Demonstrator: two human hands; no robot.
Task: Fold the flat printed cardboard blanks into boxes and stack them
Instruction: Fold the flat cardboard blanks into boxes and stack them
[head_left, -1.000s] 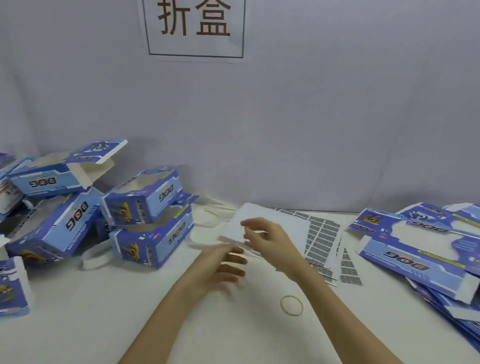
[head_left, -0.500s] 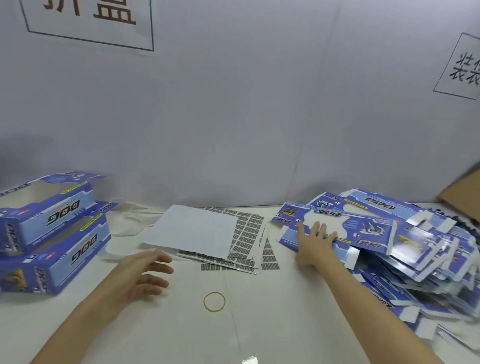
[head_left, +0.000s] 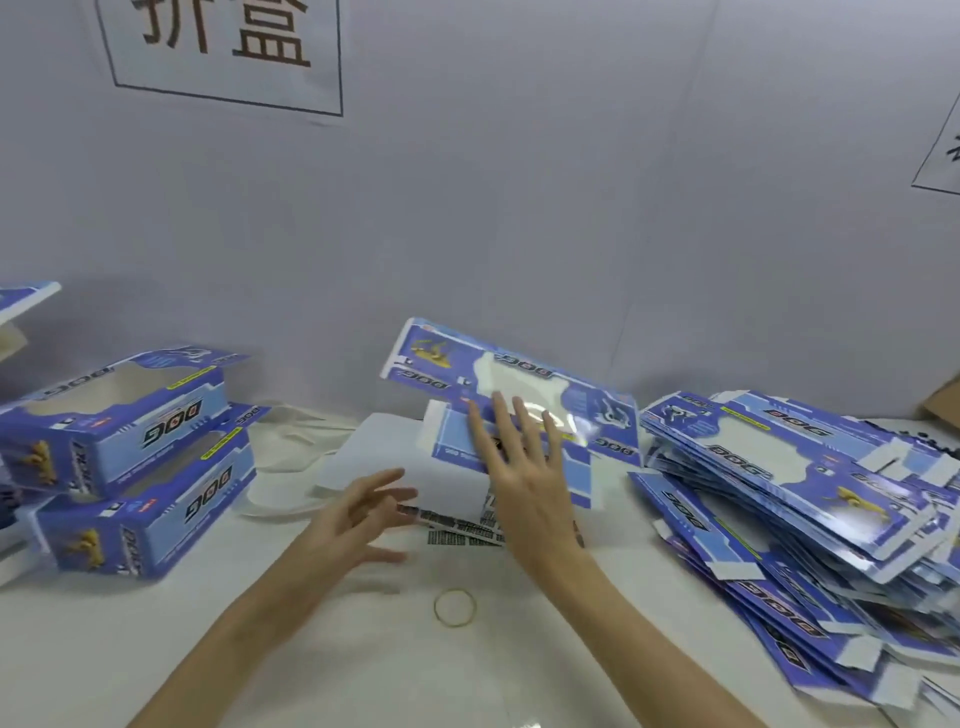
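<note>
White table (head_left: 322, 670), surface pale and matte. Items resting directly on it, located from the fingers (head_left: 387, 480) of the left hand: a yellow rubber band (head_left: 455, 607) lies flat just nearer the camera and slightly right. A white paper sheet (head_left: 415, 470) sits immediately beyond them, overlapping barcode label sheets (head_left: 457, 527) whose printed edges show to their right. White strips (head_left: 291, 457) lie beyond and left of the fingertips. Folded blue boxes (head_left: 130, 467), stacked, stand well to the left. A sprawling pile of flat printed blanks (head_left: 789, 509) occupies the surface well to the right, reaching its near edge.
</note>
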